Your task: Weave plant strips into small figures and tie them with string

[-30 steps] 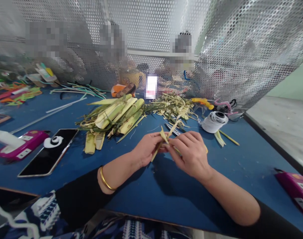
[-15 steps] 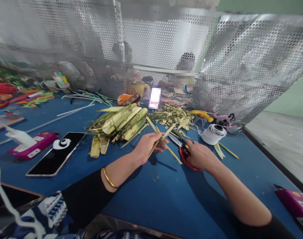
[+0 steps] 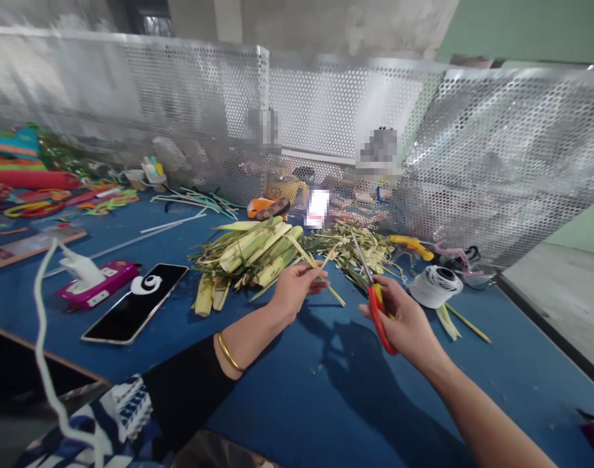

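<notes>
Crossed thin green strips are pinched between the thumb and fingers of my left hand, which hovers over the blue table. In my right hand are scissors with red handles, their blades pointing up and away toward the scraps. Beyond my left hand lies a heap of green stalks and husks. A pile of shredded scraps sits behind the scissors. Just right of the scissors stands a spool of white string.
On the left are a black phone, a magenta power strip and a white cable. A yellow tool lies at the back right. A perforated metal screen borders the table's back.
My right hand has closed round the scissors and raised them from the table. The left hand still holds the strips. The head view has shifted, showing more above the screen.
</notes>
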Available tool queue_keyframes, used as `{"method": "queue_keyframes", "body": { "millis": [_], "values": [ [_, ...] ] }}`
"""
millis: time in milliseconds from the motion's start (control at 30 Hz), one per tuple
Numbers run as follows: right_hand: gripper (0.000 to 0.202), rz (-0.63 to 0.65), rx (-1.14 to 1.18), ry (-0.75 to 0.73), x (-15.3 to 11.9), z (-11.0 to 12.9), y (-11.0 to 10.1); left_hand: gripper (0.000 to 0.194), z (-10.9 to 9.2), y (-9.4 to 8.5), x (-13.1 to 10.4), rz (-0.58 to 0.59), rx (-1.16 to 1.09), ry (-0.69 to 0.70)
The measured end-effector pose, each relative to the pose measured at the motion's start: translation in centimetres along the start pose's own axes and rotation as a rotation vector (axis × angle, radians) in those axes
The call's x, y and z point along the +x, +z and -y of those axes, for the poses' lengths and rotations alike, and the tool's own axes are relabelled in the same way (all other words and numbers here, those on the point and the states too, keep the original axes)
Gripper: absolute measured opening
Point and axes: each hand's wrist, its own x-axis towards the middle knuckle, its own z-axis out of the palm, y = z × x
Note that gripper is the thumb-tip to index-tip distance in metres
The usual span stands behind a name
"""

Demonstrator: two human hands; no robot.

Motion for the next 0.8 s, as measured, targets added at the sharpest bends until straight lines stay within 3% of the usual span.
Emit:
{"method": "queue_keyframes", "body": {
  "millis": [100, 167, 333, 800],
  "values": [
    [0.057, 0.173, 0.005, 0.011, -1.2, 2.1, 0.6, 0.022, 0.4, 0.1, 0.0, -0.018, -0.008, 0.051],
    [0.052, 0.211, -0.071, 0.017, -1.8, 3.3, 0.9, 0.021, 0.6, 0.1, 0.0, -0.022, -0.007, 0.087],
    [0.039, 0.233, -0.135, 0.031, -2.4, 4.2, 1.8, 0.026, 1.1, 0.0, 0.1, -0.035, -0.021, 0.121],
    [0.039, 0.17, -0.317, -0.037, -2.5, 3.8, 1.8, 0.031, 1.6, 0.0, 0.6, -0.061, 0.103, 0.169]
  ]
}}
